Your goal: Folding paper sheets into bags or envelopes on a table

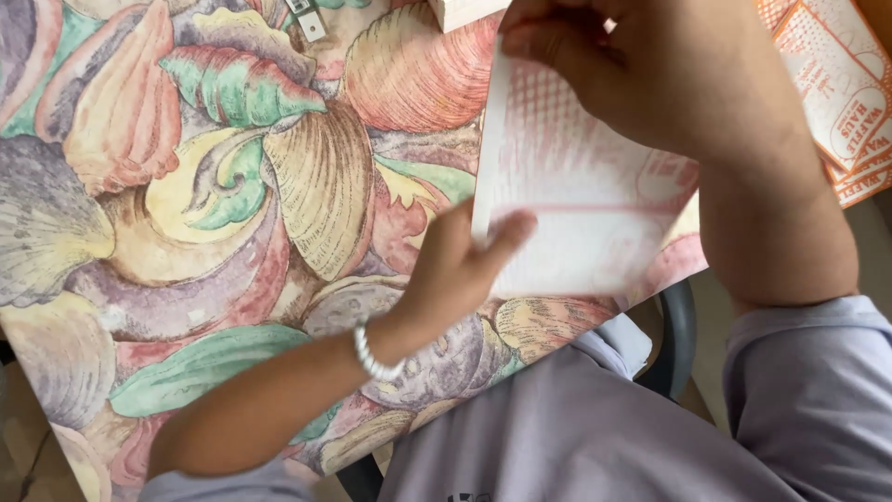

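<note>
Paper bag: flat white paper bag with faint red printing point(576, 204), held tilted above the near edge of the table, between both hands.
Table covering: large cloth printed with seashells in pink, green, yellow and purple point(232, 214); it fills the left and centre of the view and lies under the bag.
Clothing: pale lilac sleeves and shirt front point(557, 437), in the lower part of the view.
Right hand: right hand point(650, 65) closed over the bag's upper edge; fingertips hidden, so how tight the hold is cannot be told.
Left hand: left hand point(460, 270) pinching the bag's long left edge, thumb on the front face, fingers behind.
Stack: orange-and-white printed paper bags point(850, 102), piled at the upper right, well apart from the held bag.
Bracelet: white beaded bracelet point(372, 353) on the left wrist.
Small object: small white clip-like piece point(307, 19) at the top edge; kind unclear.
Risk (judgement): thin paper pulled between two hands may crease or tear along the pinched edge; a loosened hold would let it slip off the table edge towards the lap.
</note>
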